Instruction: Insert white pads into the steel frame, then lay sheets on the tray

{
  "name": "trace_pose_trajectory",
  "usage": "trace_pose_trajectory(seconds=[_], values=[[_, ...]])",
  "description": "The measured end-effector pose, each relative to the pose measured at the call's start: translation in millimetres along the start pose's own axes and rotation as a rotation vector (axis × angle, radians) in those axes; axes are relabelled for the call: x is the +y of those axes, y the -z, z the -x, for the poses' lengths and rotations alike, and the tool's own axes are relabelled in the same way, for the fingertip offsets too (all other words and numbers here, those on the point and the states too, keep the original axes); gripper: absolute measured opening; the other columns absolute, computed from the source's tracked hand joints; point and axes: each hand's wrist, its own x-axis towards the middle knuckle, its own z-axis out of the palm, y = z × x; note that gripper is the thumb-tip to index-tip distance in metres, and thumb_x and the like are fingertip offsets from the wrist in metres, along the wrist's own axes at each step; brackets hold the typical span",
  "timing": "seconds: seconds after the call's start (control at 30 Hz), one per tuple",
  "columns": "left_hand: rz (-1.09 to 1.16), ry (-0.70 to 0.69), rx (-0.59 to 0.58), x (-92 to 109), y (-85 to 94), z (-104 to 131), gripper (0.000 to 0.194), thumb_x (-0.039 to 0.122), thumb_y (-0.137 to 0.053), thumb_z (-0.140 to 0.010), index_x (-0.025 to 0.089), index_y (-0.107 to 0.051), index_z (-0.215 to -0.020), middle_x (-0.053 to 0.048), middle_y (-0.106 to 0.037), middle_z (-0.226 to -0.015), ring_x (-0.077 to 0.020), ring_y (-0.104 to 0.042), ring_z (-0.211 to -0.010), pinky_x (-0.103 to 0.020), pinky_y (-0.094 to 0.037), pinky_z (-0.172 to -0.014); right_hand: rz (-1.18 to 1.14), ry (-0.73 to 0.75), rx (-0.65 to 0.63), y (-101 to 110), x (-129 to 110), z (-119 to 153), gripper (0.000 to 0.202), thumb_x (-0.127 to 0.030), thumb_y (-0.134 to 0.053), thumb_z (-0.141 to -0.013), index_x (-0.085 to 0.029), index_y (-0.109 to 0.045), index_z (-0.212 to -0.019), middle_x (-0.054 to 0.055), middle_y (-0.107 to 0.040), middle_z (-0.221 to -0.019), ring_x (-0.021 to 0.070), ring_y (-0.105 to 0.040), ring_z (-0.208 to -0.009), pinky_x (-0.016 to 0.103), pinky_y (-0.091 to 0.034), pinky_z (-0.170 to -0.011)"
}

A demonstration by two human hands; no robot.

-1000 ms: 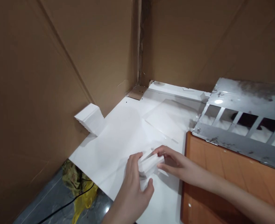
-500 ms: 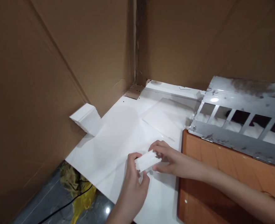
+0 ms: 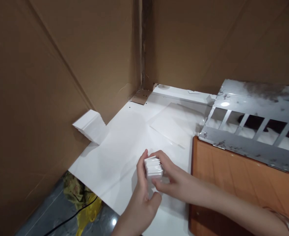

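Note:
Between my two hands is a small stack of white cards [image 3: 154,167], its layered edges facing up toward me. My left hand [image 3: 144,193] wraps the stack's left side, with the fingers behind it and the thumb low in front. From the right, my right hand [image 3: 170,173] grips it, fingers over the far edge and thumb on the near face. Both hands are above the white tabletop [image 3: 124,141]. Farther left, a taller stack of white cards [image 3: 91,126] leans at the table edge against the cardboard wall.
Brown cardboard walls [image 3: 85,49] meet in a corner behind the table. On the right lie an orange-brown wooden board [image 3: 220,177] and a slotted, stained metal panel [image 3: 244,134]. A clear flat sheet [image 3: 171,127] rests mid-table. Below left are a yellow bag [image 3: 89,209] and a black cable [image 3: 68,218].
The small stack has been turned, so its layered edges now face me more. My right hand has moved left, closer to my left hand.

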Motion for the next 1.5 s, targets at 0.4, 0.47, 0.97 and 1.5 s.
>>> trace_pose_trajectory(seconds=[0.4, 0.47, 0.97, 1.5], values=[[0.172, 0.049, 0.123, -5, -18.5, -1, 0.068, 0.048, -0.045, -0.095, 0.026, -0.029, -0.157, -0.012, -0.041, -0.158, -0.0344, -0.042, -0.144, -0.05, -0.046, -0.112, -0.161, -0.007, 0.108, -32, 20, 15, 0.08, -0.012, -0.055, -0.085, -0.03, -0.011, -0.15, 0.013, -0.035, -0.146, 0.0251, -0.053, -0.123, 0.044, -0.048, -0.102], [0.223, 0.101, 0.179, 1, -22.1, -4, 0.061, 0.054, -0.038, -0.098, 0.025, -0.037, -0.152, -0.013, -0.046, -0.154, -0.0346, -0.047, -0.14, -0.05, -0.049, -0.109, -0.193, -0.003, 0.12, -34, 20, 14, 0.08, -0.012, -0.056, -0.085, -0.03, -0.013, -0.149, 0.013, -0.034, -0.148, 0.0255, -0.051, -0.128, 0.045, -0.047, -0.105], [0.083, 0.353, 0.411, 25, -40.9, -4, 0.051, 0.059, -0.037, -0.101, 0.038, -0.047, -0.146, -0.002, -0.046, -0.157, -0.0305, -0.039, -0.146, -0.05, -0.044, -0.113, -0.167, -0.093, 0.098, -35, 13, 22, 0.059, -0.021, -0.052, -0.096, -0.029, -0.02, -0.145, 0.005, -0.057, -0.109, 0.0228, -0.064, -0.097, 0.045, -0.052, -0.093], [0.401, 0.473, 0.354, 50, -34.0, -6, 0.052, 0.063, -0.049, -0.095, 0.034, -0.058, -0.138, -0.002, -0.048, -0.155, -0.0303, -0.034, -0.148, -0.05, -0.02, -0.124, 0.028, 0.052, 0.173, -36, 33, 16, 0.044, -0.015, -0.046, -0.089, -0.027, -0.036, -0.13, 0.01, -0.047, -0.126, 0.0256, -0.047, -0.126, 0.046, -0.049, -0.102]])
